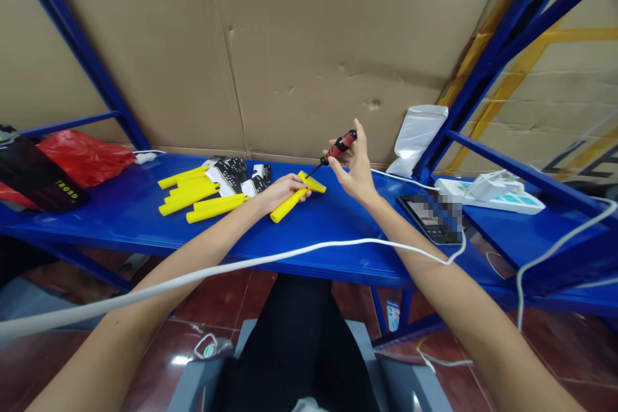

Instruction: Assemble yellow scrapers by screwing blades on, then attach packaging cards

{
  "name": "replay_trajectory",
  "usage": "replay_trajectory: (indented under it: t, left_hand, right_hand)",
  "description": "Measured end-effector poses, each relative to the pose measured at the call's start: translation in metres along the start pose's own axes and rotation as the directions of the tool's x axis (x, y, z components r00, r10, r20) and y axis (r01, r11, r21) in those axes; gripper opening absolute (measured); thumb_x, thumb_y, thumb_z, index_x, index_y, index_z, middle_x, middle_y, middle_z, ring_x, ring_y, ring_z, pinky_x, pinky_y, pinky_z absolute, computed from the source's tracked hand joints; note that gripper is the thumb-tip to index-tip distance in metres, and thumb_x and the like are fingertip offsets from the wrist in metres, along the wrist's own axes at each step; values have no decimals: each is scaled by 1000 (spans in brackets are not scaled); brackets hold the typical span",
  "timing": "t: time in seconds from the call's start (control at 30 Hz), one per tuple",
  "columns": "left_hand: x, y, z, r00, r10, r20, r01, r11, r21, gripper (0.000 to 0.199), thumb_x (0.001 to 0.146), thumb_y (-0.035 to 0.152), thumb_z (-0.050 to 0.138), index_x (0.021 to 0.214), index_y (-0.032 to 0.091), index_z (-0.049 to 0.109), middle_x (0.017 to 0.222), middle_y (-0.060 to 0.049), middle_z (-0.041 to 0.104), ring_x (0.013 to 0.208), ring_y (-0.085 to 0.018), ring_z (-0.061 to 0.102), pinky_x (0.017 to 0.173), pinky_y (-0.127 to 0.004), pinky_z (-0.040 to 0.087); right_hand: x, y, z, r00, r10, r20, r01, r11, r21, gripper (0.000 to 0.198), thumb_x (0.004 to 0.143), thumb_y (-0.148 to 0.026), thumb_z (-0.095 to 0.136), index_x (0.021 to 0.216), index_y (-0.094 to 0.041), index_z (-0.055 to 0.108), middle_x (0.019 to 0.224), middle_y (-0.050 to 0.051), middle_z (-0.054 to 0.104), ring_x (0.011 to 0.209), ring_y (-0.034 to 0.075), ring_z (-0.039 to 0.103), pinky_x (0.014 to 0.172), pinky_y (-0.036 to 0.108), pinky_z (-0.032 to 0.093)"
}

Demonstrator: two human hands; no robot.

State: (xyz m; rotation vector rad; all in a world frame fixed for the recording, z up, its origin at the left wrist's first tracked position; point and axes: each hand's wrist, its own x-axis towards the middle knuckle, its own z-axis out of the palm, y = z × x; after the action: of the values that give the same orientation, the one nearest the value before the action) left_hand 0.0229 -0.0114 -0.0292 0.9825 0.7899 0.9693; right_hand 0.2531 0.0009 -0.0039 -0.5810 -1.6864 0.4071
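My left hand (pixel 286 192) grips a yellow T-shaped tool (pixel 288 205) just below its crosspiece, keeping it on or just above the blue shelf. A screwdriver (pixel 340 147) with a red and black handle is in my right hand (pixel 356 170), pinched between fingers and thumb. It slants down to the left, and its tip meets the crosspiece of the yellow tool; whether it sits in a screw is too small to tell. Left of my left hand lie several more yellow tools (pixel 189 198) in a loose pile, with black and white cards (pixel 232 177) at their far ends.
The blue shelf (pixel 338 225) backs onto cardboard (pixel 299 45). A phone (pixel 432 219) and a white power strip (pixel 490 196) lie at right. One white cable (pixel 270 259) crosses in front of both forearms. A red bag (pixel 87 156) and black container (pixel 46 174) stand far left.
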Motion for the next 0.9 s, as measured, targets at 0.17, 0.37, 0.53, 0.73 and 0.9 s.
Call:
replay_trajectory:
  t: [0.17,0.37,0.53,0.73,0.9]
  left_hand:
    - [2,-1,-2,1000,-4,15,4,1000,13,33,91,-4,72,101,21,53,92,-13,77,77,-23,78,63,-30,52]
    - [5,-1,-4,1000,-6,10,6,999,39,28,94,-2,69,99,20,53,88,-14,77,73,-22,76,63,-30,54]
    - [7,-3,-6,1000,-4,27,3,999,40,29,92,-2,72,100,20,54,88,-14,78,75,-23,77,62,-29,53]
    - [10,-3,-9,1000,3,20,-4,999,50,27,93,-1,69,95,21,53,83,-13,78,71,-22,76,62,-30,54]
    - [11,-3,-11,999,-12,52,8,997,70,26,93,1,71,98,20,54,85,-14,79,72,-22,77,64,-31,56]
  right_hand:
    - [0,0,-1,1000,-15,-24,13,996,-93,110,98,-77,74,182,-42,14,135,13,71,112,37,82,105,70,67]
    - [0,3,0,1000,13,25,-13,1000,-4,108,97,-81,72,178,-39,13,140,15,72,114,35,82,107,63,68]
    - [1,5,-2,1000,-17,-17,16,996,-89,106,95,-83,74,175,-35,23,126,13,73,95,33,83,97,64,71]
    - [-1,1,2,998,9,62,-9,1000,-8,107,101,-85,64,178,-38,7,142,15,71,123,33,80,114,60,65]
    - [2,7,0,1000,5,-1,-5,1000,-17,107,92,-86,75,173,-37,25,124,12,74,104,36,84,101,65,70]
